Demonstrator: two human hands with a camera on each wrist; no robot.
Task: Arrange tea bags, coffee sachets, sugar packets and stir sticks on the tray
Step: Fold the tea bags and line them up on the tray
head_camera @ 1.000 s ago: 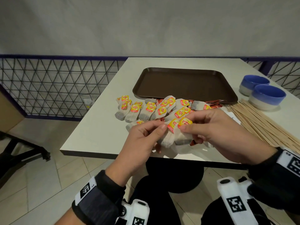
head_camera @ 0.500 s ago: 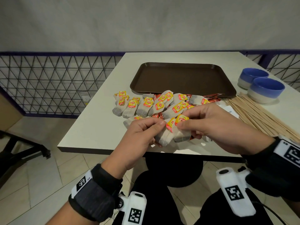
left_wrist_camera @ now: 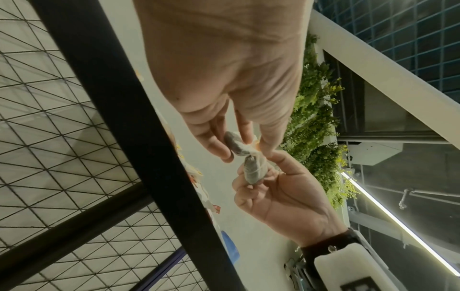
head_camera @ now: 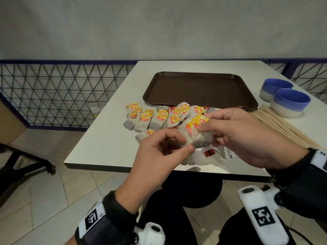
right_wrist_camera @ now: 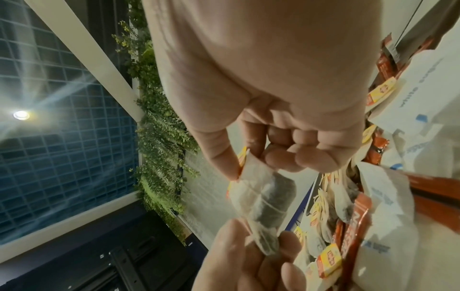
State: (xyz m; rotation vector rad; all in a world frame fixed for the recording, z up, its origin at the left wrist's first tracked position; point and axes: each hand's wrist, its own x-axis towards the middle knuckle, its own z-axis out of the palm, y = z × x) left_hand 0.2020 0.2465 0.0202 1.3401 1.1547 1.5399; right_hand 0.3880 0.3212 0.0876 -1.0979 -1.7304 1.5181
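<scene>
Risk: the two tea bags (head_camera: 196, 133) I hold seem joined or tangled by their strings; if I pull them apart hard, I judge the thin paper could tear and spill leaf on the bench (head_camera: 106, 138).
Second risk: they hang over the near edge of the bench, so a slip from either pinch would likely drop one to the floor.
Left hand (head_camera: 159, 154): thumb and forefinger pressed together on the lower end of one bag; the other fingers (left_wrist_camera: 214, 145) are curled loosely beneath it.
Right hand (head_camera: 244, 137): thumb and forefinger pinch the top of the bags by the yellow tags (head_camera: 198, 122); the remaining fingers are folded into my palm.
Held bags: in the air between my hands, above the near part of the pile.
Tea bag pile (head_camera: 155, 117): loose on the bench, just in front of the tray.
Tray (head_camera: 200, 89): brown, nothing on it yet.
Coffee sachets (head_camera: 209, 152): red-brown, mixed under the pile.
Sugar packets (right_wrist_camera: 423, 94): white, under my right hand.
Stir sticks (head_camera: 279, 124): fanned out right of the pile, beside two blue bowls (head_camera: 284, 98).
</scene>
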